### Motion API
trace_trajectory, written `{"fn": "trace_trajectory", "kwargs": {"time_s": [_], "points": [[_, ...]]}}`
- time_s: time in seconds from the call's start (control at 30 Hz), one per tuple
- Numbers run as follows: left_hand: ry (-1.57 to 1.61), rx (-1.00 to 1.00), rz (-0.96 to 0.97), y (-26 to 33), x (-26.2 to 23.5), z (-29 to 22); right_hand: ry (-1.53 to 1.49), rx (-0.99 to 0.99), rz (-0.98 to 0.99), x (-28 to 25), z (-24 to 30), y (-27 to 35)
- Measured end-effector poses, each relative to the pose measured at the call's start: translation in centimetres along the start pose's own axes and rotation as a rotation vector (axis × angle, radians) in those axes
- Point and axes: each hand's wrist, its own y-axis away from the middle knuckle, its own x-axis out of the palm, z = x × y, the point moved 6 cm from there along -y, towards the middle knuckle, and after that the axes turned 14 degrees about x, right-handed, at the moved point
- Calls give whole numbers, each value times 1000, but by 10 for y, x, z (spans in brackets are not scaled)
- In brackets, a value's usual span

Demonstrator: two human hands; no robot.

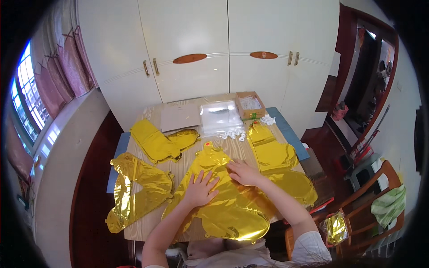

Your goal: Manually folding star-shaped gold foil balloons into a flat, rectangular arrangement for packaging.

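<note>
Far L on my feed: window (pixel 27 87), pink curtain (pixel 56 85) beside it. Next, L side of the wood-grain counter (pixel 142 230): a crumpled, shiny gold foil piece (pixel 145 185) lies flat-ish, its lower end past the edge. Just above it, approx. same colour, a second foil piece (pixel 152 139), smoother, w/ a narrower lobe pointing R. Behind that, a flat greyish sheet (pixel 178 117) near the back edge.

Ctr: main foil piece (pixel 228 196), spread on the counter right in front of the person, lower part reaching the near edge, small red spot at its top end. L hand (pixel 200 190) palm-down on it, fingers spread wide, nothing gripped AFAICT. Behind the main piece: clear plastic bags (pixel 219 117), small white rings (pixel 232 134) scattered at their front edge.

R hand (pixel 243 173) also palm-down on the main piece, higher up & to the R, fingers extended, closer together than the L's; no pinch visible. Back R: cardboard box (pixel 250 105) w/ whitish contents, crumpled white tissue (pixel 268 119) beside it. More gold foil (pixel 275 154) down the R side; can't tell if 1 pc or 2 overlapping.

Far R, off the counter: wooden chair (pixel 393 176) w/ green-white cloth (pixel 389 205) draped over it, plus clear-wrapped gold pack (pixel 336 228).
</note>
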Motion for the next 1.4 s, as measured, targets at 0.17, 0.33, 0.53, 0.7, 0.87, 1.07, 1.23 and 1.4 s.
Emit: {"fn": "trace_trajectory", "kwargs": {"time_s": [0.17, 0.33, 0.53, 0.7, 0.87, 1.07, 1.23, 1.4], "points": [[-8, -22, -17, -4, 2, 5, 9, 112, 118, 21, -4, -38], [-6, -54, -25, -4, 4, 5, -91, 128, 105, 19, -6, -44], [-28, -41, -39, -2, 1, 1, -62, 106, -20, 27, -6, -38], [-38, -43, -28, -1, 0, -3, 11, 95, -29, 29, -2, -36], [-25, -27, -9, -1, -3, -9, -56, 77, -15, 29, -7, -38], [-17, -34, 19, -2, 0, -4, -73, 77, -7, 26, -6, -36], [-30, -30, 37, -5, 1, 2, -67, 84, 2, 26, -6, -37], [-14, -25, 47, -5, 1, 3, -2, 112, 26, 25, -3, -35]]}}
